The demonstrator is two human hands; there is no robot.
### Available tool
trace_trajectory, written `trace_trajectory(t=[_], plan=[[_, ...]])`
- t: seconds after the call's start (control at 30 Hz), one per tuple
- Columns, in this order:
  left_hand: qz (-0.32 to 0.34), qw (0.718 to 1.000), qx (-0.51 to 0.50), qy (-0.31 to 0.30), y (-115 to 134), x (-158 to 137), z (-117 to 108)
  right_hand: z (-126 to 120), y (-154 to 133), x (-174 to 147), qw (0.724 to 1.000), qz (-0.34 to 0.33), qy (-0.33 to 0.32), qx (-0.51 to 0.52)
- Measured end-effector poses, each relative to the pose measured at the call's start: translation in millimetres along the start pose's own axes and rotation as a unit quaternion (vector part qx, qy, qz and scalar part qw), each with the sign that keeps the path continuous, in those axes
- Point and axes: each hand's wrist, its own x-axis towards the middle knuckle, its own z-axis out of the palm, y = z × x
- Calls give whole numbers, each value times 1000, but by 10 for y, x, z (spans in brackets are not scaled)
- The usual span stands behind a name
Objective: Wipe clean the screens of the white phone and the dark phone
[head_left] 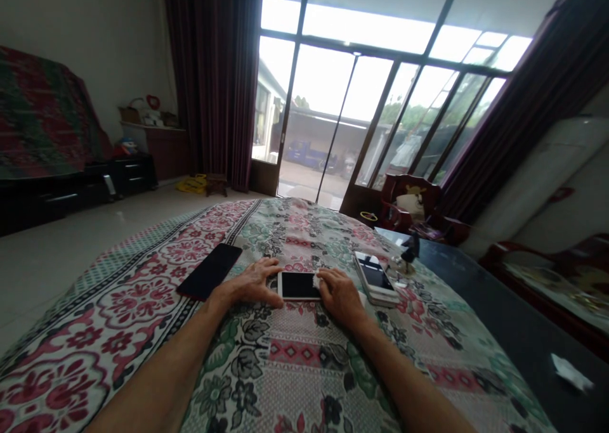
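A white smartphone [298, 286] with a dark screen lies flat on the flowered cloth, between my two hands. At its left end, my left hand [252, 282] rests with thumb and forefinger at the two corners, gripping that end. My right hand [340, 295] is closed over a small white tissue [316, 281], pressed onto the right end of the phone's screen. Left of my left hand lies a larger black tablet-like slab [210, 272]. Beyond my right hand is a stack of white-edged phones [375, 278], the top one with a dark screen.
The patterned tablecloth [304, 350] covers the surface under my hands. A small dark figurine [410, 254] stands right of the stack. Farther right, a dark tabletop [480, 300] holds a crumpled white paper [571, 373]. A wooden armchair [413, 205] stands near the glass doors [328, 122].
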Motion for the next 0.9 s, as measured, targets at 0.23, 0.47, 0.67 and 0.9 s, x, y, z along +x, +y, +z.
trace_trajectory(t=[0.23,0.47,0.67,0.9], plan=[[-9,999,29,23,113,-19,-13,72,-370,-31,999,-40,-29,-15],[-9,998,42,40,40,30,50,186,-691,26,990,-122,-74,24],[1,998,40,38,-23,56,79,155,-554,43,991,-101,-58,59],[4,999,31,34,54,12,13,97,-129,2,999,-22,10,41]])
